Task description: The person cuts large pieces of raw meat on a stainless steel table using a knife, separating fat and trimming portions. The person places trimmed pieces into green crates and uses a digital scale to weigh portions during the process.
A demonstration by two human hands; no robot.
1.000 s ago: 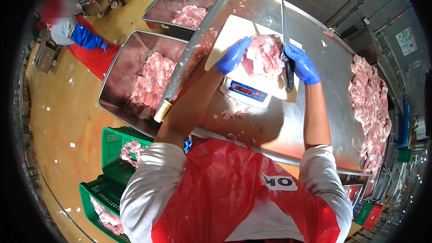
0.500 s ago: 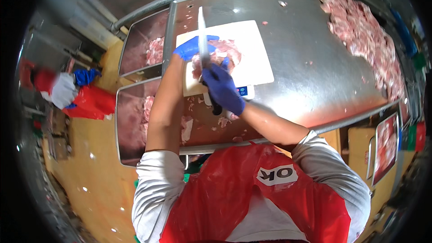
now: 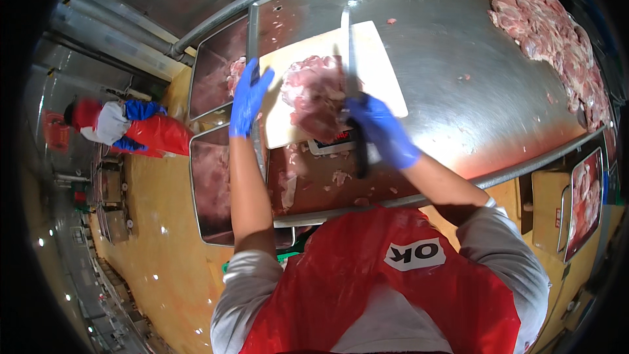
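Right hand (image 3: 380,132): clamped on knife (image 3: 350,72), blade across meat (image 3: 314,95) (probably trimming).
Left hand (image 3: 247,97): fingers spread, empty, beside cutting board (image 3: 386,85).

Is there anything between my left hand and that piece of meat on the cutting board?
Nothing visible. The left hand hangs open over the left edge of the white cutting board, and only bare board lies between it and the piece of meat. The right hand holds the knife on the meat's far side.

Glossy steel table (image 3: 458,46), matt white plastic board (image 3: 383,85), wet raw meat (image 3: 314,95)
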